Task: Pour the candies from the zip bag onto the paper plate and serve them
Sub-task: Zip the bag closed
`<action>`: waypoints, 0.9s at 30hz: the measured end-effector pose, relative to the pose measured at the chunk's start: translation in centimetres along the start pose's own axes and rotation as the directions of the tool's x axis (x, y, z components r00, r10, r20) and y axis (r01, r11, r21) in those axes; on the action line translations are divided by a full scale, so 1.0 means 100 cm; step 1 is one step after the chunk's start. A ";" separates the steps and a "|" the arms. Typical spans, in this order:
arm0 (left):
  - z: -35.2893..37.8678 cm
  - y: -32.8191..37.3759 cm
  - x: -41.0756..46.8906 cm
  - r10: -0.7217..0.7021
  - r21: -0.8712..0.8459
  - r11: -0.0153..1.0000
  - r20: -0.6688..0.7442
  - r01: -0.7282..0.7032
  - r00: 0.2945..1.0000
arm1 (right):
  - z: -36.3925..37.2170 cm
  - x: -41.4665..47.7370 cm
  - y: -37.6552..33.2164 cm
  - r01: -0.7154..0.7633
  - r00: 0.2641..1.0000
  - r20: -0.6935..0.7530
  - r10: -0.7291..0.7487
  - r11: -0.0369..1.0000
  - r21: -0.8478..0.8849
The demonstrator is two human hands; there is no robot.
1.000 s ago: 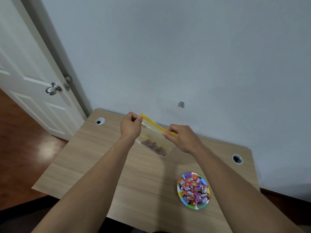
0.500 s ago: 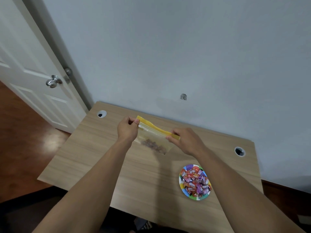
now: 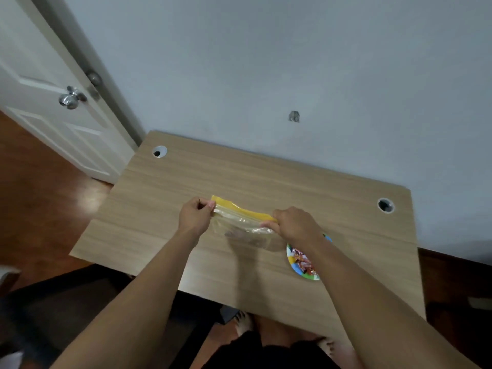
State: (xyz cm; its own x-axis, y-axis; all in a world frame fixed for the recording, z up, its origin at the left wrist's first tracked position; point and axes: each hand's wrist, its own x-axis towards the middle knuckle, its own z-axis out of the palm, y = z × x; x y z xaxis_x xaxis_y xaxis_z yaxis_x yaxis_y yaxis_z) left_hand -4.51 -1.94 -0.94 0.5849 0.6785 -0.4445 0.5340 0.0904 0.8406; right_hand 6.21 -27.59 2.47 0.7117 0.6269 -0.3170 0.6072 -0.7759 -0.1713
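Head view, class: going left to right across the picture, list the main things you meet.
Door knob → left cable hole → left hand → zip bag → right hand → right cable hole.

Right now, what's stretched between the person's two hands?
In the head view, a clear plastic zip bag with a yellow strip spans from left hand to right hand.

Clear yellow-topped zip bag held beside candy-filled paper plate.

Paper plate half hidden behind right forearm
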 end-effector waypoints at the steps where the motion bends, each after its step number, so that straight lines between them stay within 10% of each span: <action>1: -0.001 -0.004 -0.002 -0.016 -0.007 1.000 0.005 0.016 1.000 | 0.004 -0.002 -0.002 -0.003 1.000 0.010 0.003 1.000 -0.007; 15: 0.000 -0.037 -0.005 -0.102 0.007 0.995 0.019 0.102 0.995 | 0.041 -0.025 0.004 0.135 0.987 0.054 -0.151 0.963 0.232; 27: 0.005 -0.039 -0.001 -0.007 0.246 0.969 0.064 -0.008 0.998 | 0.051 -0.054 0.084 -0.206 0.970 0.006 0.243 0.809 0.551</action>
State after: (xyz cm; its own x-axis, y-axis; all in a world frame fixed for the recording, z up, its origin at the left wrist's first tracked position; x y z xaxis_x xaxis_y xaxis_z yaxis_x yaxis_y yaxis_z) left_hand -6.36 -2.69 -4.30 0.6185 0.6301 -0.4695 0.6626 -0.0970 0.7427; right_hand 5.65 -37.82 -1.97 0.8357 0.4190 -0.3551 0.1497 -0.7958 -0.5867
